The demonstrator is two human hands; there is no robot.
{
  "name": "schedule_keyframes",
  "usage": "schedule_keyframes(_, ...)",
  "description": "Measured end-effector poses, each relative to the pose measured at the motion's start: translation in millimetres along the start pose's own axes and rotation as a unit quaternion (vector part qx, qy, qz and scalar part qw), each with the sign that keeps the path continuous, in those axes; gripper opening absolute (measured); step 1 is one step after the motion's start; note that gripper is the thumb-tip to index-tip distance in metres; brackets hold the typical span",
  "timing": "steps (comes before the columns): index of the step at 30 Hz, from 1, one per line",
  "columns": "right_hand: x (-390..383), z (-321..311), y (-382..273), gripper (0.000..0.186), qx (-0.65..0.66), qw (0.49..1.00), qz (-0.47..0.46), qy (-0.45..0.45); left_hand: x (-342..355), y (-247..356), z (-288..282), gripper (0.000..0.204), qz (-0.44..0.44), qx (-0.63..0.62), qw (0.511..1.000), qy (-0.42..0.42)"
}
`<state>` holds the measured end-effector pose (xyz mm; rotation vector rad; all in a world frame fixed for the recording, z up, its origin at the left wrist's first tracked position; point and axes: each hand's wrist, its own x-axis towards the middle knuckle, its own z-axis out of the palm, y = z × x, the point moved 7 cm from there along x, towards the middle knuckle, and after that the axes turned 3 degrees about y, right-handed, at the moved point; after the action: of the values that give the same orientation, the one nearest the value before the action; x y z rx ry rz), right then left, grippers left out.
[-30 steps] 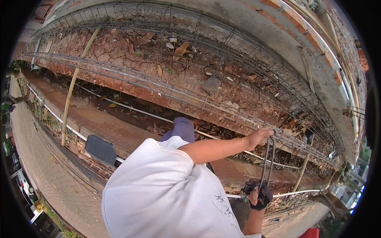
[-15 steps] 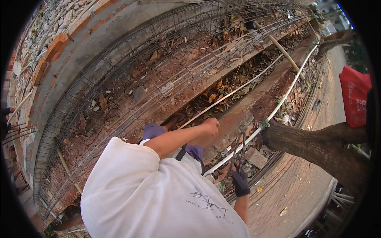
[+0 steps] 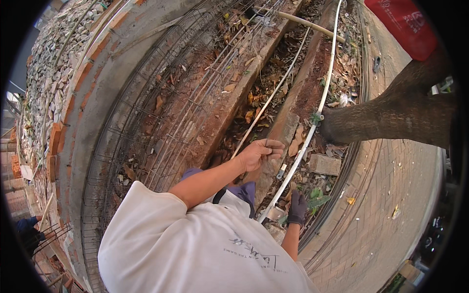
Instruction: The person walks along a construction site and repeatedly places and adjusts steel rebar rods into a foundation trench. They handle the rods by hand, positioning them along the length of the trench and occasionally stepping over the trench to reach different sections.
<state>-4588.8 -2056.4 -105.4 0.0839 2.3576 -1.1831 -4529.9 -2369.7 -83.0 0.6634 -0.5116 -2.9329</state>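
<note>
My bare left hand is held over the edge of the concrete ledge, its fingers curled. A thin dark line, perhaps wire, shows by the fingertips, but I cannot make out what is held. Lower right, my right hand wears a dark glove. Its fingers look stretched out beside the white pipe, with no tool showing in it. Between the two hands lies a small dark-and-pale object with a rounded end, left of the pipe.
Long steel rebar cages lie at left beside a concrete wall. A leaf-filled trench runs ahead. Right are a concrete block, a tree trunk, a red bag and paving. Another person's sleeve shows far left.
The view has turned. My left hand has gone from a tighter fist to looser curled fingers. The long-handled metal tool in my right hand no longer shows there.
</note>
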Motion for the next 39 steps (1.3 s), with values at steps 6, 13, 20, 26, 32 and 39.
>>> schedule_keyframes(6, 1, 139, -131, 0.034, 0.419, 0.876, 0.136, -0.197, -8, 29, 22, 0.043, 0.043, 0.027, 0.997, -0.052)
schedule_keyframes(13, 18, 177, -226, 0.029, 0.119, 0.971, -0.135, -0.156, -33, 112, -47, 0.03, 0.151, 0.353, 0.876, 0.291)
schedule_keyframes(20, -1, 246, -223, 0.027, -0.249, 0.828, -0.438, -0.247, -78, 150, -53, 0.02, 0.434, 0.578, 0.606, 0.332)
schedule_keyframes(26, 20, 290, -192, 0.029, 0.007, 0.917, -0.042, -0.397, -95, 138, -131, 0.02, 0.378, 0.399, 0.715, 0.432)
schedule_keyframes(32, 51, 347, -197, 0.027, -0.209, 0.905, -0.133, -0.346, -87, 123, -207, 0.026, 0.349, 0.463, 0.673, 0.459)
schedule_keyframes(39, 133, 485, -246, 0.026, -0.397, 0.672, -0.61, -0.139, -63, 107, -318, 0.038, 0.165, 0.366, 0.677, 0.617)
